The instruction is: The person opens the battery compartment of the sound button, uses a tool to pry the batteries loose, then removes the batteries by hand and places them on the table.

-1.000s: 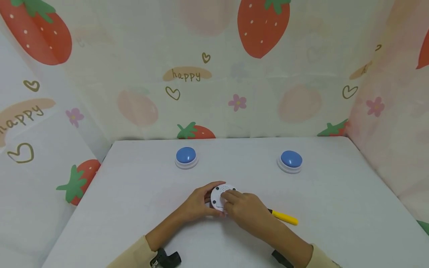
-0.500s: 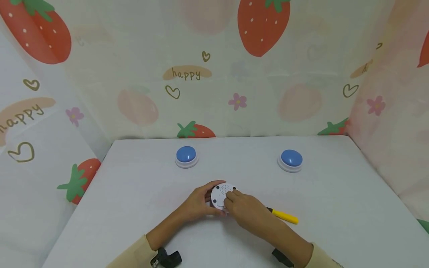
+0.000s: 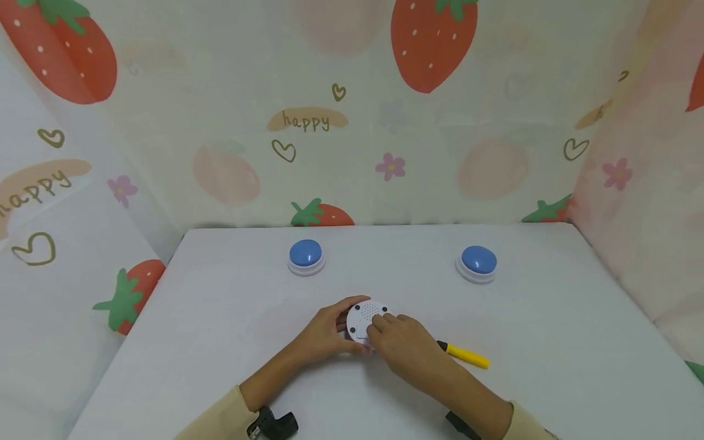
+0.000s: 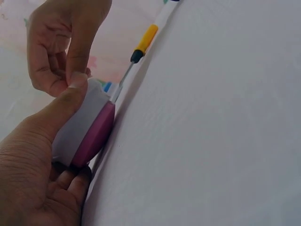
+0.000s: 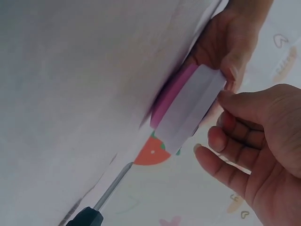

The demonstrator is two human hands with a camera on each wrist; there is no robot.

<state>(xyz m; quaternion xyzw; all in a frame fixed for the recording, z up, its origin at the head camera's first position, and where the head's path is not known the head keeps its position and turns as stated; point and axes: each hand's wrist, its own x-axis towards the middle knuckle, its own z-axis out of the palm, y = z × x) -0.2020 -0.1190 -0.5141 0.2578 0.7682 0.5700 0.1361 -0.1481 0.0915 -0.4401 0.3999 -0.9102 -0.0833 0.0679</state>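
Observation:
My left hand [image 3: 324, 333] grips a round push button [image 3: 360, 318] by its rim, thumb on the near side and fingers on the far side. Turned underside up, it shows a white base with speaker holes and small dark feet; its pink dome [image 4: 96, 136] faces the table in the left wrist view. Curled fingers of my right hand [image 3: 404, 345] are at the underside, covering part of it. In the right wrist view, the right thumb [image 5: 244, 103] is right at the base's edge; I cannot tell whether its fingertips pinch something small.
A screwdriver [image 3: 467, 356] with a yellow handle and black collar lies on the white table [image 3: 550, 342], just beyond my right wrist. Two blue push buttons with white bases stand farther back, one at left [image 3: 305, 255], one at right [image 3: 477, 263]. Strawberry-print cloth [image 3: 429, 177] walls the back and sides.
My right fingers have drawn back slightly toward the near right of the underside, baring more of the speaker holes. The left hand and its push button stay in place.

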